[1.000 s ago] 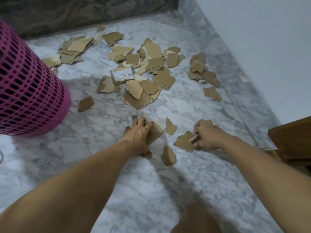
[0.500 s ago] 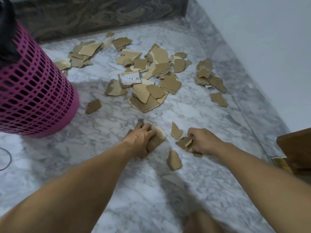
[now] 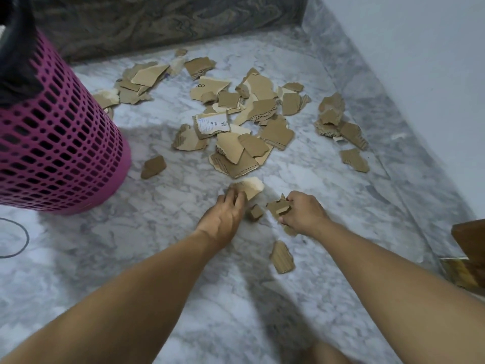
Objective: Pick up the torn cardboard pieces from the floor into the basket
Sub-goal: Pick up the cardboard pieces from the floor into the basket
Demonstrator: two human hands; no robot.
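- Since the earlier frames the two hands have drawn closer together: the left hand (image 3: 227,215) has lifted the front edge of its pale-edged, torn brown cardboard piece (image 3: 250,187) off the floor, and the right hand (image 3: 301,214) has gathered its small jagged brown cardboard scraps (image 3: 278,206) into a tighter bunch.
- The left grip is clenched round the lower edge of the pale-edged piece, fingers curled over it; the right grip pinches the bunched scraps between thumb and fingers.
- A little square-ish cardboard chip (image 3: 256,212) lies between the two hands, and a ribbed, elongated cardboard shard (image 3: 282,257) rests on the floor just below the right wrist, untouched.
- Judged from this, the gathering is at an early stage: both hands are loaded but nothing in view is on its way to the magenta plastic lattice basket (image 3: 60,143), which stands to the left on the floor, near the left arm.
- Most pieces remain on the floor: a central overlapping heap of torn cardboard (image 3: 252,132), one piece bearing a white printed label (image 3: 212,123), and smaller clusters farther off.
- The cardboard is matte, corrugated, with ragged edges showing fluting; the grey-veined white marble floor (image 3: 162,271) is smooth and slightly glossy, so flat pieces may be awkward to lift.
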